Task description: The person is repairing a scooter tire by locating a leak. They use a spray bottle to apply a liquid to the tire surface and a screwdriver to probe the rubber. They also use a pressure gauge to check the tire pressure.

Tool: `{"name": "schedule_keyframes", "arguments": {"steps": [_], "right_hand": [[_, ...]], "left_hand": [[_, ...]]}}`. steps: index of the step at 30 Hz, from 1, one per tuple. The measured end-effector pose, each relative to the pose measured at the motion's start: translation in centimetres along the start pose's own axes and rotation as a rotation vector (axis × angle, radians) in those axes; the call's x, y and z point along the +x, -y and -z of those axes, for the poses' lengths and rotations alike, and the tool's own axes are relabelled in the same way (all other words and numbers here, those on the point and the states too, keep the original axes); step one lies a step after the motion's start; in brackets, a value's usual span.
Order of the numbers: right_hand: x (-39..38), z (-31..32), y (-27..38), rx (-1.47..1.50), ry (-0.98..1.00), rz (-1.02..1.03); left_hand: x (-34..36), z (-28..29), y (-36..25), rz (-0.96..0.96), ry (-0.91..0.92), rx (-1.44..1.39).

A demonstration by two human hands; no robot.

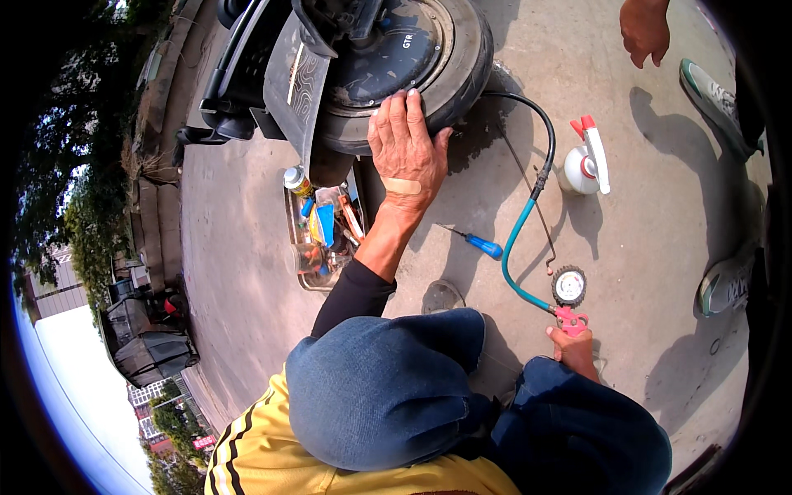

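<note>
Worn rubber under the left hand (406,148), fingers flat and open on the tyre (469,62), while the right hand's (575,353) curl tight round the pink inflator (571,320), gauge (569,285) just ahead! One stray step on that teal hose (506,252) could, I'd judge, jerk loose whatever joint the tyre hides. Underfoot, sunlit concrete (239,239), tool tray (316,288) near the tyre, trees (87,223) beyond!

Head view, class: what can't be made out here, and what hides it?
Reading on the gauge: head view, too small.
Far end of the hose: head view, hidden by the wheel.
Top of the wheel: head view, cut off by the upper edge.
Forearm of the right hand: head view, hidden by the right leg.
Arm above the other person's hand: head view, cut off by the upper edge.
</note>
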State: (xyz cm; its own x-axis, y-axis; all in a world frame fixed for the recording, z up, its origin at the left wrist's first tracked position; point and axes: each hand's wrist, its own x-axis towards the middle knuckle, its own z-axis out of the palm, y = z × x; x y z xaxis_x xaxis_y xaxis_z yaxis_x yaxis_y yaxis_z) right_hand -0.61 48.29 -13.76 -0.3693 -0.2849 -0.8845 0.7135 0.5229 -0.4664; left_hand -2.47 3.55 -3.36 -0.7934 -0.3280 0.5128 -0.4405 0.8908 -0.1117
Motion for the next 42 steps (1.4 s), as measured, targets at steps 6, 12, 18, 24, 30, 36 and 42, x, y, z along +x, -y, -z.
{"name": "schedule_keyframes", "arguments": {"steps": [6, 12, 18, 24, 30, 36, 42], "right_hand": [[-0.04, -0.07, -0.05, 0.005, 0.0, -0.005], [-0.1, -0.06, -0.01, 0.029, 0.004, -0.014], [0.03, 0.1, -0.22, -0.007, 0.027, 0.009], [-0.07, 0.08, -0.09, -0.004, 0.021, 0.003], [-0.26, -0.04, 0.21, 0.019, 0.01, -0.001], [-0.31, -0.25, 0.37, 0.049, -0.002, -0.021], [-0.1, -0.16, -0.06, 0.057, 0.0, -0.014]], "left_hand": [[-0.01, -0.08, -0.03, -0.002, -0.003, 0.006], [0.01, -0.09, -0.08, 0.003, -0.002, 0.009], [0.03, -0.14, -0.13, 0.003, -0.007, 0.006], [0.01, -0.07, -0.11, 0.005, -0.004, 0.009], [-0.02, -0.13, -0.12, 0.003, 0.001, 0.005], [-0.06, -0.19, -0.01, 0.002, 0.002, 0.007], [-0.01, -0.26, -0.17, 0.002, 0.004, 0.008]]}}
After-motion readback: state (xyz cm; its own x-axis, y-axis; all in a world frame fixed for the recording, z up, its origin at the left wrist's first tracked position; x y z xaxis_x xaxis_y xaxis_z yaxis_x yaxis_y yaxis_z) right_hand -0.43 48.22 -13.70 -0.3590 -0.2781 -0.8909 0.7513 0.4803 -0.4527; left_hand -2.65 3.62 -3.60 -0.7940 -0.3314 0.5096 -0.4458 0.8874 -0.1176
